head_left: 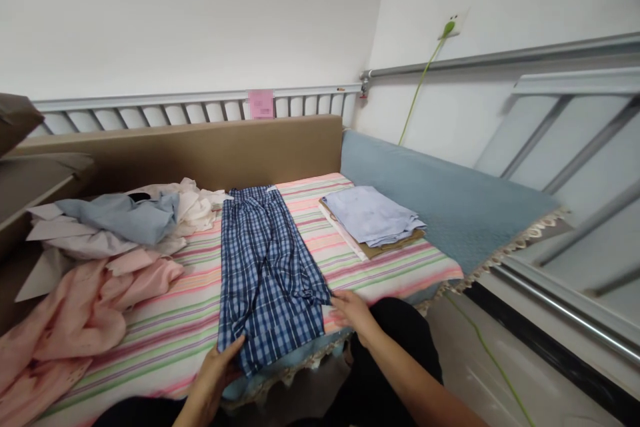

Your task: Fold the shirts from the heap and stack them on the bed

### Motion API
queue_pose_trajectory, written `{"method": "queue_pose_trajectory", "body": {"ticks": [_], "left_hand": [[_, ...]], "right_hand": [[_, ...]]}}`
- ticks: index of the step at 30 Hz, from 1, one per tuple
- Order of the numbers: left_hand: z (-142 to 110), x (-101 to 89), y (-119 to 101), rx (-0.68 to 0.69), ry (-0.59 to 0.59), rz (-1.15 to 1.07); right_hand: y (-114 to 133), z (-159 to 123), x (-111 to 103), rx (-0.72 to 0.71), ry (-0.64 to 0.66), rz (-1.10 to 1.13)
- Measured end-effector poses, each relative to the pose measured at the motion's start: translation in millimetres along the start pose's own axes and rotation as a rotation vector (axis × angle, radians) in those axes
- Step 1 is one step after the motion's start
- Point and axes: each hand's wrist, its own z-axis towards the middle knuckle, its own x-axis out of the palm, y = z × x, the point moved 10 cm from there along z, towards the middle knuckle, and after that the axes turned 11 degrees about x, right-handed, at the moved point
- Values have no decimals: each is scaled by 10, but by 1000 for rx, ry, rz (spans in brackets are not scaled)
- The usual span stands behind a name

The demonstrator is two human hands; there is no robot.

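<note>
Blue plaid pants (265, 267) lie lengthwise before me on a striped sheet (190, 310), with their gathered end farthest away. My left hand (217, 367) grips their near left corner, thumb on top and the other fingers mostly hidden underneath. At the near right edge, my right hand (353, 315) pinches the cloth between thumb and fingers. Creases run through the middle of the pants, and a small bunch shows close to my right hand. To their right lies a stack of folded clothes with a light blue garment (370, 213) on top.
Loose clothes are heaped at the left, among them a pink garment (95, 307) and a grey-blue one (125, 213). A brown board (225, 153) stands along the back before a radiator (175, 111). Blue quilted fabric (430, 193) borders the right. A green cord (423, 83) hangs from a socket.
</note>
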Motion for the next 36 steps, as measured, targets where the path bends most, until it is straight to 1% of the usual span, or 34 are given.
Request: {"method": "queue_pose_trajectory", "body": {"ticks": [2,3,4,5,6,7,8,9,10,11,12,13,14,15,17,18,20,22,25,28,31,33,36], "left_hand": [[-17,-2,52,-4,-7,-4],[-35,-33,52,5,-22,22],[-58,-95,6,48,-57,66],[-91,-186,-97,131,-116,128],[-150,-290,-268,264,-197,205],[-250,-380,-488,432,-290,287],[-378,-416,-709,600,-363,361],[-499,-383,-896,739,-396,421],[-581,-283,-1038,836,-379,466],[-606,-127,-1134,881,-319,491],[-567,69,-1180,868,-227,492],[-469,276,-1167,785,-132,464],[-340,480,-1114,661,-55,420],[-203,670,-1041,522,-6,370],[61,995,-904,280,25,289],[183,1132,-875,208,26,272],[412,1360,-885,158,31,277],[602,1515,-882,126,33,300],[798,1617,-861,118,5,406],[903,1581,-896,165,-60,595],[930,1490,-1059,296,-119,798],[919,1448,-1160,370,-137,919],[890,1460,-1228,422,-130,1071]], "right_hand": [[-94,-15,170,40,55,12],[-111,-22,244,52,73,17],[-115,-28,305,60,88,22],[-111,-31,352,65,102,26],[-106,-32,387,68,119,28],[-104,-32,415,72,139,27],[-107,-32,436,75,160,26],[-116,-31,454,77,181,29],[-131,-31,471,83,198,32],[-148,-32,492,88,212,33],[-165,-35,518,93,224,25],[-179,-41,547,97,231,8],[-189,-48,574,101,232,-14],[-193,-57,597,102,228,-39],[-185,-75,620,98,207,-69],[-181,-83,622,95,196,-72],[-184,-98,619,92,182,-72],[-205,-106,615,93,180,-73],[-249,-97,609,101,195,-68],[-292,-78,601,118,224,-67],[-323,-62,595,127,251,-71],[-347,-52,600,131,253,-86],[-385,-49,614,138,243,-109]]}}
